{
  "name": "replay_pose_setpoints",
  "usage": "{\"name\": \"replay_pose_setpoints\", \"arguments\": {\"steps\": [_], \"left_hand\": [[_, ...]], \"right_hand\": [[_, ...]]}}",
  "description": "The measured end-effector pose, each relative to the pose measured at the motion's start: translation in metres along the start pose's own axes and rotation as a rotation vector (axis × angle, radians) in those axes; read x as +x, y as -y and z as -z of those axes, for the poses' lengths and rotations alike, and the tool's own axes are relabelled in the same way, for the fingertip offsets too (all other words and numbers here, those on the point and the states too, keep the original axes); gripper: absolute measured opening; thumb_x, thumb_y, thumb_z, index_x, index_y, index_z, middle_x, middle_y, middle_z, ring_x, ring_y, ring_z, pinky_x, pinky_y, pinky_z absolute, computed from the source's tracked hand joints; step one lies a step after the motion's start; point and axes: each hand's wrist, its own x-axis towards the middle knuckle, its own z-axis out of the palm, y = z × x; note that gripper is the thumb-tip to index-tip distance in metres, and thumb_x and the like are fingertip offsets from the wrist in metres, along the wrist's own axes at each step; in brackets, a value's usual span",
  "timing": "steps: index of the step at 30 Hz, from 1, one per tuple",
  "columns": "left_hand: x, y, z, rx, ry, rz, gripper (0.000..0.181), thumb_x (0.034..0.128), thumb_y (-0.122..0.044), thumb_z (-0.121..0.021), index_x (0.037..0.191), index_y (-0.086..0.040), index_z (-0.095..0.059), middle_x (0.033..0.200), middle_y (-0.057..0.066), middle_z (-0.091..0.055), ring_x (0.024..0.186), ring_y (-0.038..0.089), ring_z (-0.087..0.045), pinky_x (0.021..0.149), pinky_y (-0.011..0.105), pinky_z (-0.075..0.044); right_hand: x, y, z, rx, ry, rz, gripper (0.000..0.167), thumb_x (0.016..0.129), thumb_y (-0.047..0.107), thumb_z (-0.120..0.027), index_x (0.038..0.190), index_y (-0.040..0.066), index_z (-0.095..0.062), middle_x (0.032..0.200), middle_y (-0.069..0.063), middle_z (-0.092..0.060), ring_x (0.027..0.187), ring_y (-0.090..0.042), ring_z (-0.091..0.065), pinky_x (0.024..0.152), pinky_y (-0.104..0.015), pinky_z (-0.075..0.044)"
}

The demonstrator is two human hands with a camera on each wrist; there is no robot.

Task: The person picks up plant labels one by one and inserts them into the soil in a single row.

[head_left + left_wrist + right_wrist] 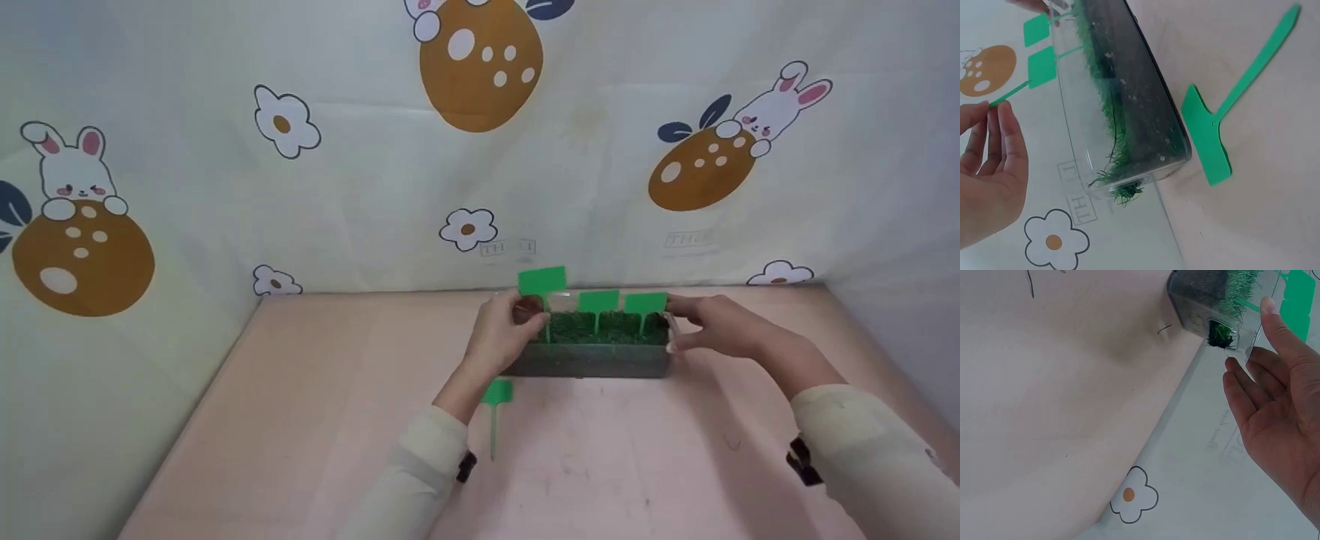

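My left hand (501, 336) (996, 163) pinches the thin stem (1010, 94) of a green T-shaped label (542, 280) near the left end of a clear box (592, 361) (1151, 84) filled with green artificial grass (1107, 121). Whether the stem's tip touches the grass, I cannot tell. Two more green labels (598, 301) (646, 303) stand upright in the grass, towards the right. At the box's right end is my right hand (724, 326) (1280, 394), thumb and fingers spread around the top edge and holding nothing else.
Another green label (497, 391) (1207, 140) lies flat on the pale table (360, 435), in front of the box's left end and close to my left forearm. A patterned cloth (360, 187) hangs behind the table's back edge.
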Motion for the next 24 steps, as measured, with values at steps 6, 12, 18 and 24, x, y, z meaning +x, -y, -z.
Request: {"name": "replay_pose_setpoints", "arguments": {"steps": [6,12,18,24], "left_hand": [[0.021,0.002,-0.006,0.032,-0.017,0.019,0.014,0.0966,-0.015,-0.066,0.108,-0.009,-0.067,0.108,0.006,-0.071,0.101,0.017,-0.068,0.086,0.026,-0.056],[0.032,0.01,-0.018,0.177,-0.013,0.073,0.012,0.0946,-0.02,-0.07,0.105,-0.014,-0.068,0.103,0.001,-0.073,0.096,0.013,-0.068,0.084,0.029,-0.055],[0.04,0.015,-0.026,0.342,-0.013,0.123,0.016,0.0917,-0.024,-0.073,0.101,-0.012,-0.072,0.099,0.002,-0.075,0.097,0.019,-0.068,0.094,0.035,-0.05],[0.048,0.022,-0.031,0.441,0.017,0.13,0.017,0.0893,-0.026,-0.076,0.095,-0.011,-0.071,0.081,-0.001,-0.069,0.076,0.015,-0.058,0.086,0.033,-0.045]], "right_hand": [[-0.002,-0.001,0.003,0.008,-0.01,-0.005,0.072,0.089,0.032,-0.075,0.149,0.007,-0.045,0.152,-0.023,-0.046,0.133,-0.052,-0.047,0.105,-0.059,-0.043],[-0.001,-0.001,0.0,0.025,-0.005,-0.024,0.071,0.089,0.031,-0.075,0.15,0.009,-0.045,0.153,-0.021,-0.045,0.135,-0.051,-0.045,0.106,-0.059,-0.043],[0.001,0.0,-0.003,0.033,-0.006,-0.022,0.073,0.089,0.032,-0.076,0.15,0.008,-0.044,0.154,-0.021,-0.044,0.135,-0.051,-0.045,0.107,-0.058,-0.042],[0.001,0.0,-0.002,0.016,-0.01,-0.007,0.073,0.089,0.034,-0.075,0.149,0.008,-0.045,0.154,-0.021,-0.044,0.132,-0.052,-0.048,0.106,-0.058,-0.043]]}}
